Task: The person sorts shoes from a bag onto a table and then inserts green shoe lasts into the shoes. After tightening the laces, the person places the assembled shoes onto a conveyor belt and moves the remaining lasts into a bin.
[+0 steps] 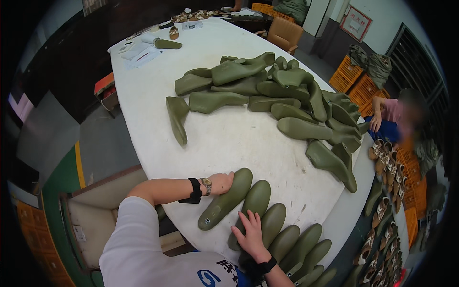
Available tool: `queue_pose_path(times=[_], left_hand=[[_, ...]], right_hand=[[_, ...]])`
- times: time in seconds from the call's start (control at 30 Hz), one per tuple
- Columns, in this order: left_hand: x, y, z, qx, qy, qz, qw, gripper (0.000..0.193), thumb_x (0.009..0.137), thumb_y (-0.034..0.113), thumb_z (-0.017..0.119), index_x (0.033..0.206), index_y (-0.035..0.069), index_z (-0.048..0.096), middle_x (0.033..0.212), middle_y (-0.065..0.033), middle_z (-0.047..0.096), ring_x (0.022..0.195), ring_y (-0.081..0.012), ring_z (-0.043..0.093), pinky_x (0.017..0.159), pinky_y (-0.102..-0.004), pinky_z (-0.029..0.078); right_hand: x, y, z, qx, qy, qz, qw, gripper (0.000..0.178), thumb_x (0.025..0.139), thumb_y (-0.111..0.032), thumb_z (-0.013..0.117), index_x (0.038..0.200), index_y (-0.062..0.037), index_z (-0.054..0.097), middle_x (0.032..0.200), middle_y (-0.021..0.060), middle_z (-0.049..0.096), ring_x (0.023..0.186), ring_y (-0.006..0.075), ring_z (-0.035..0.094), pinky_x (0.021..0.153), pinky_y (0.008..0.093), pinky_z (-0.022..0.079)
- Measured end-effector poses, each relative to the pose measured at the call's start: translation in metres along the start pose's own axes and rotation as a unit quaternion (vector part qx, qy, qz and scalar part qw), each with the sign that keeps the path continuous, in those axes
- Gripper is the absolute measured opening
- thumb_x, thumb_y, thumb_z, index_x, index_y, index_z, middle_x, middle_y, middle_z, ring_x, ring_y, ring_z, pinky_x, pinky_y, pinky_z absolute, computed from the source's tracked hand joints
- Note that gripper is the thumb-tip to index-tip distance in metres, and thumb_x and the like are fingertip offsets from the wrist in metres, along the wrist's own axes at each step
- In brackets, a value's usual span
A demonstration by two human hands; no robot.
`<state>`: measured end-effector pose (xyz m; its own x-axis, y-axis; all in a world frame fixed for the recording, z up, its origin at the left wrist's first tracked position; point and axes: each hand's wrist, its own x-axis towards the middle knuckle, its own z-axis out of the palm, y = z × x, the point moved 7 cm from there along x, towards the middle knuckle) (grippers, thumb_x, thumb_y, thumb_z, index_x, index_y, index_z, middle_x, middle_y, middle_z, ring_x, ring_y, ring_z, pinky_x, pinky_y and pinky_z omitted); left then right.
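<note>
A row of green shoe lasts lies sole-up along the near edge of the white table. My left hand grips the side of the leftmost shoe last, near its toe end; the fingertips are partly hidden. Fingers spread, my right hand rests over the second shoe last and reaches toward the third shoe last. Several more lasts continue to the right, partly behind my right forearm. Farther up the table, a big heap of shoe lasts lies in a jumble.
The white table carries papers and a lone sandal at its far left. On the right, a rack holds rows of shoes, and a person sits near orange crates. A brown chair stands behind.
</note>
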<state>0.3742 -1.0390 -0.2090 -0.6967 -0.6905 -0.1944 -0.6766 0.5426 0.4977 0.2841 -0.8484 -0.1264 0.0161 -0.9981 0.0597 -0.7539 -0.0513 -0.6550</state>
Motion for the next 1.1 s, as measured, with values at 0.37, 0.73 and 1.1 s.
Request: queue_pose_path(times=[0.37,0.73,1.1], left_hand=[[0.177,-0.165,-0.203,0.215,0.256,-0.203,0.92,0.058,0.073,0.02,0.064,0.125,0.01,0.04,0.131,-0.012,0.04,0.122,-0.0308,0.038,0.1,-0.0499,0.03],[0.191,-0.155,-0.17,0.251,0.224,-0.261,0.905,0.072,0.06,0.029,0.075,0.116,0.002,0.038,0.099,-0.0122,0.055,0.097,-0.0273,0.055,0.09,-0.0415,0.04],[0.152,-0.111,-0.157,-0.034,0.144,0.009,0.989,0.044,0.077,0.024,0.058,0.113,-0.001,0.053,0.102,-0.0168,0.061,0.086,-0.028,0.06,0.081,-0.0353,0.048]], right_hand=[[0.01,0.016,-0.005,0.004,-0.059,-0.022,0.998,0.049,0.07,-0.018,0.069,0.115,-0.0065,0.054,0.128,0.0215,0.041,0.117,0.0454,0.035,0.098,0.0491,0.033],[0.027,0.026,-0.002,-0.001,-0.088,-0.036,0.995,0.039,0.071,-0.027,0.069,0.105,-0.0114,0.061,0.127,0.0166,0.043,0.118,0.0428,0.034,0.099,0.048,0.033],[0.024,0.028,0.0,-0.052,-0.042,-0.016,0.998,0.037,0.069,-0.03,0.067,0.102,-0.0142,0.064,0.128,0.0135,0.043,0.117,0.046,0.034,0.094,0.0491,0.038]])
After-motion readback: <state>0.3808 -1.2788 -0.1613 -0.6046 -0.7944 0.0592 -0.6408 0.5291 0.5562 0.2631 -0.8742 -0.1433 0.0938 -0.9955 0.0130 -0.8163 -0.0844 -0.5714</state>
